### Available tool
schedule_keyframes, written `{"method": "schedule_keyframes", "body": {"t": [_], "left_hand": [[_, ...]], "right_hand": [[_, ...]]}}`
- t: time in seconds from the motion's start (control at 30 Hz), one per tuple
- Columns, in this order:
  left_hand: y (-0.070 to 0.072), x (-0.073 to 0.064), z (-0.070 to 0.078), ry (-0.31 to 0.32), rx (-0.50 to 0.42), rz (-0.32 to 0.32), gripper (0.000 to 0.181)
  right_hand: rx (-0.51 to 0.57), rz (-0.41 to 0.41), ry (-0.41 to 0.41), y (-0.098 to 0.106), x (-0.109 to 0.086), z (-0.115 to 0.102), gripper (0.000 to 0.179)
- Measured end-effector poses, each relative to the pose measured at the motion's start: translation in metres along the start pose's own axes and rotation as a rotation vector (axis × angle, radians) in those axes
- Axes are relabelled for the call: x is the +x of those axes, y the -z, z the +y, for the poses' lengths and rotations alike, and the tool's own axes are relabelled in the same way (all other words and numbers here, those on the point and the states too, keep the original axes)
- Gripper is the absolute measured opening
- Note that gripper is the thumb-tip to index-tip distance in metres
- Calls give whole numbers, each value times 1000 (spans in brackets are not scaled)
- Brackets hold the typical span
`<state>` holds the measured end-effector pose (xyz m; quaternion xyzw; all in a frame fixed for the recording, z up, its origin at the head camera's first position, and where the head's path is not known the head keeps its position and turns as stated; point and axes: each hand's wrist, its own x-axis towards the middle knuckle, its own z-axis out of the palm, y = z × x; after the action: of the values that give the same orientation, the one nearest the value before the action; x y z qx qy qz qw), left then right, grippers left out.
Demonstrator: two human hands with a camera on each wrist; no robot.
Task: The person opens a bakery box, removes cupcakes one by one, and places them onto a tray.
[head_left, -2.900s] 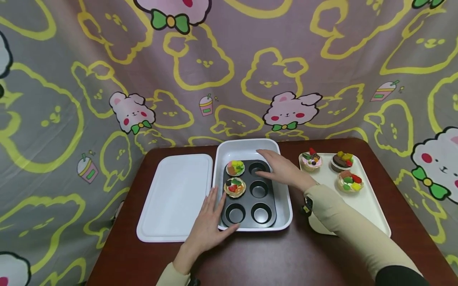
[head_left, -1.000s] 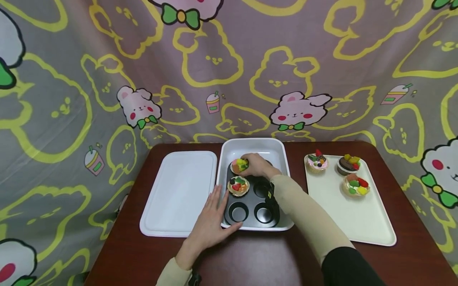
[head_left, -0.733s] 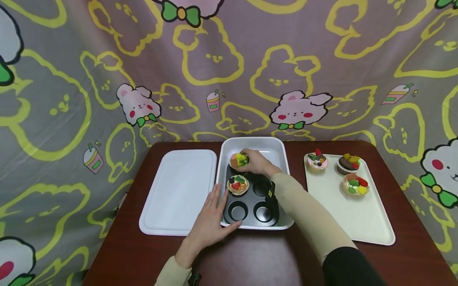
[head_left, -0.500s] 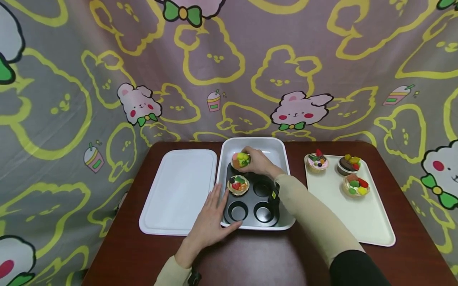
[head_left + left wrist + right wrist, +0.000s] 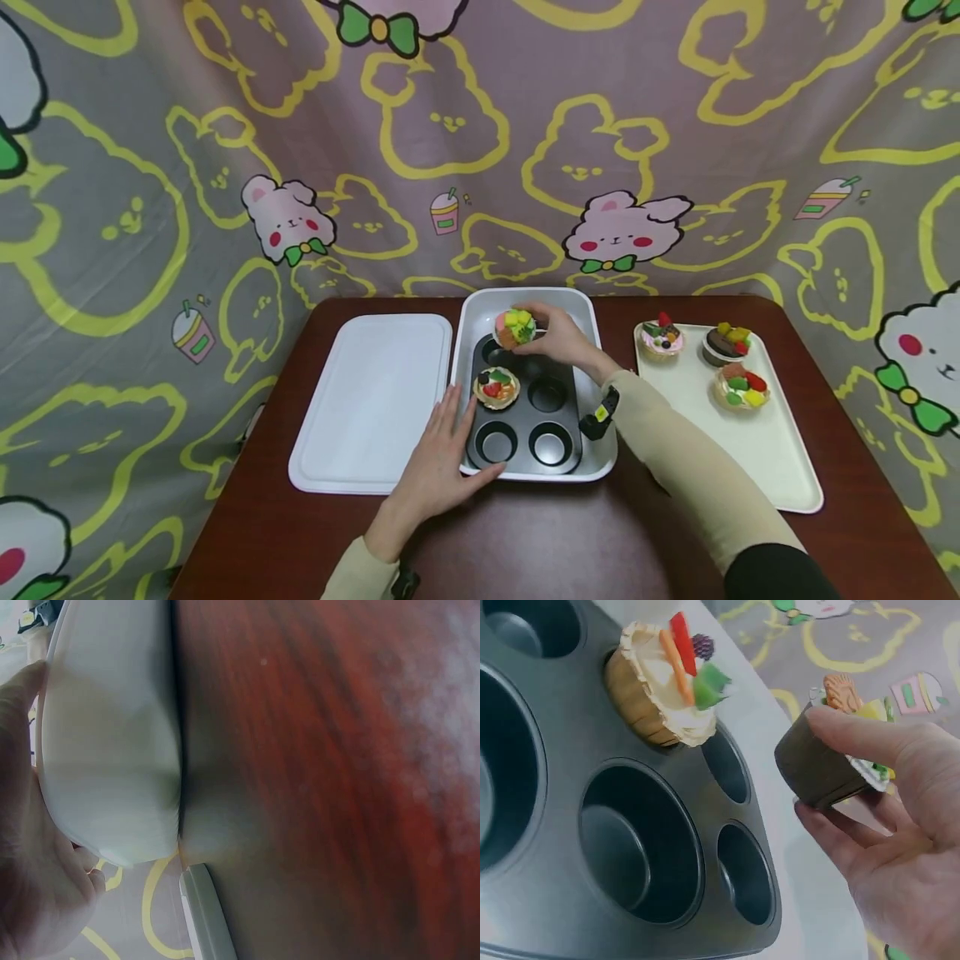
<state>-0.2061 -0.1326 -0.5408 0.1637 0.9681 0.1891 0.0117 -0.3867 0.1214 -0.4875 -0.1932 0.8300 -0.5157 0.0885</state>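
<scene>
My right hand (image 5: 561, 335) pinches a fruit-topped cupcake (image 5: 514, 328) between thumb and fingers, above the far end of a dark muffin tin (image 5: 523, 408). In the right wrist view the cupcake (image 5: 817, 761) is tilted and clear of the tin's cups. A second cupcake, a fruit tart (image 5: 496, 388) with strawberry and leaf pieces, sits in the left middle cup. The tin lies inside a deep white tray (image 5: 604, 450). My left hand (image 5: 435, 467) rests on the tray's near left edge with fingers straight and thumb spread; the left wrist view shows it against the tray's outer wall (image 5: 112, 750).
To the left lies a flat white lid-like tray (image 5: 367, 408). On the right a cream tray (image 5: 765, 467) carries a pink-topped cupcake (image 5: 660, 337), a chocolate one (image 5: 726, 343) and a fruit tart (image 5: 741, 387). A patterned cloth (image 5: 480, 150) hangs behind the brown table (image 5: 540, 542).
My right hand came over the tin, took hold of the cupcake in the far left cup and lifted it out, then shifted slightly right. The left hand stayed on the tray's edge.
</scene>
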Motion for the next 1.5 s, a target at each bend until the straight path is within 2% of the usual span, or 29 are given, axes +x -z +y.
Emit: {"method": "schedule_keyframes", "body": {"t": [0.27, 0.4, 0.53, 0.73, 0.9, 1.03, 1.23, 1.37, 1.5], "left_hand": [[0, -1, 0, -6, -10, -1, 114], [0, -2, -1, -5, -5, 2, 114], [0, -2, -1, 1, -10, 3, 114], [-1, -2, -1, 0, -10, -1, 114], [0, -1, 0, 0, -7, -2, 114], [1, -1, 1, 2, -5, -7, 113], [0, 0, 1, -5, -14, 5, 112], [-1, -1, 1, -7, -14, 11, 112], [-1, -1, 1, -5, -11, 9, 112]], "right_hand": [[269, 27, -111, 14, -17, 10, 78], [352, 59, -147, 19, -25, 12, 75], [386, 103, -181, 24, -32, 14, 74], [399, 135, -179, 35, -46, 16, 75], [377, 164, -166, 46, -64, 18, 75], [366, 181, -189, 56, -78, 20, 74], [399, 210, -213, 71, -99, 29, 72], [412, 234, -197, 81, -117, 38, 70], [497, 269, -144, 90, -136, 50, 64]]}}
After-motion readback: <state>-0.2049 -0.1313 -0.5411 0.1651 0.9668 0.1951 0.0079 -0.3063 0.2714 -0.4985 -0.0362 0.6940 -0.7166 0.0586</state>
